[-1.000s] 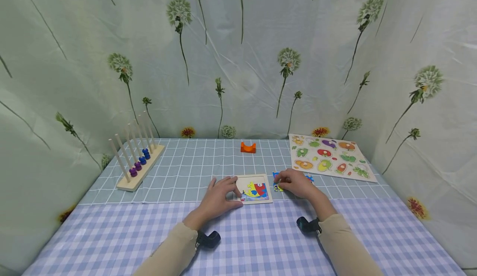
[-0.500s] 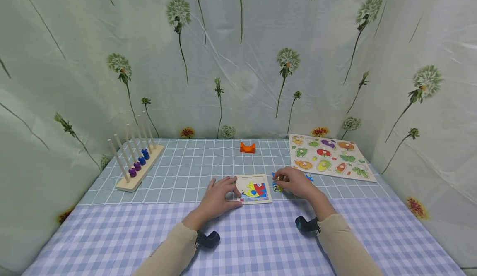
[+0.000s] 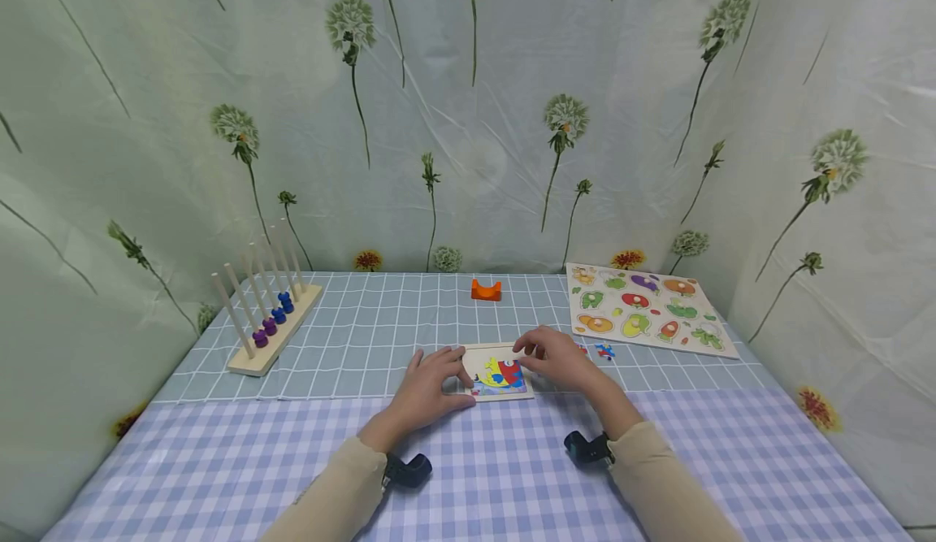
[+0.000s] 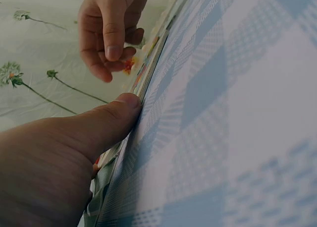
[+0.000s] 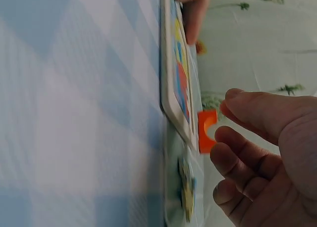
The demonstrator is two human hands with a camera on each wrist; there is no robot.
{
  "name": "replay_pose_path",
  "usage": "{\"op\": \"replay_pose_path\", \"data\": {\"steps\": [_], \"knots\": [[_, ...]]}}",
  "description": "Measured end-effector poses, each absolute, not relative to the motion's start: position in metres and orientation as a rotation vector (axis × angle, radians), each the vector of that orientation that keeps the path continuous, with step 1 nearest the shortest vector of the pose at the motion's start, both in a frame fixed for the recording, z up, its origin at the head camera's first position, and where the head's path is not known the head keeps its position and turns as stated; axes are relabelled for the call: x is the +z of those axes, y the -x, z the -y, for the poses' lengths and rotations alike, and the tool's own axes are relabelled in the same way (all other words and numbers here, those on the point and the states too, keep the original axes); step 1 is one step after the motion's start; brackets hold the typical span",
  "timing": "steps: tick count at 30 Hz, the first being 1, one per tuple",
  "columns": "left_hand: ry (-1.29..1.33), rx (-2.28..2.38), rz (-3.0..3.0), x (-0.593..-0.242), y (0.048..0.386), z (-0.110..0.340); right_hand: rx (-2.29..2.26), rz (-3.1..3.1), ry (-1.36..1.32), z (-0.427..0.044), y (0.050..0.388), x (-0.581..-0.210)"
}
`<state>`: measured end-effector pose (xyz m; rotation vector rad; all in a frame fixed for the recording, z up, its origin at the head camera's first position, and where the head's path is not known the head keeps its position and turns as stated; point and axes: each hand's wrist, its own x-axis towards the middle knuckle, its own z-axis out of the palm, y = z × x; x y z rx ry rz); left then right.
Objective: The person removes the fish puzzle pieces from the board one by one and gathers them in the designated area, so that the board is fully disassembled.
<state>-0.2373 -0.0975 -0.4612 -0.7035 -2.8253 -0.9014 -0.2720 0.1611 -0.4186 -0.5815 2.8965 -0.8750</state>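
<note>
A small wooden jigsaw tray (image 3: 504,398) lies on the cloth, partly filled with red, yellow and blue pieces. My left hand (image 3: 430,386) holds its left side, the thumb against the near edge and fingertips over the left rim. At the tray's right rim hovers my right hand (image 3: 554,357), fingers loosely bent; no piece shows between thumb and fingers in either wrist view. A loose yellow and blue jigsaw piece (image 5: 187,192) lies right of the tray in the right wrist view. Another loose piece (image 3: 604,351), blue and red, lies farther right, beside one partly hidden behind the right hand.
An orange block with a curved notch (image 3: 486,291) stands behind the tray. At the back right lies a vegetable peg puzzle board (image 3: 643,306). A wooden peg rack (image 3: 274,339) with purple and blue beads stands left. A flowered curtain (image 3: 483,119) closes off the back.
My right hand has moved left from the loose pieces to the tray's right edge, uncovering pieces at the right. My left hand stays on the tray.
</note>
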Motion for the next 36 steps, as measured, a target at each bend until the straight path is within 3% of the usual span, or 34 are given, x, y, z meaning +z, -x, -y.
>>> {"op": "replay_pose_path", "data": {"steps": [14,36], "knots": [[0.717,-0.911,2.817,-0.465,0.237,0.098,-0.959,-2.818,0.757,-0.137,0.262,-0.427],[0.721,-0.909,2.829,-0.462,0.238,0.098,-0.831,-2.848,0.695,-0.130,0.263,-0.434]]}}
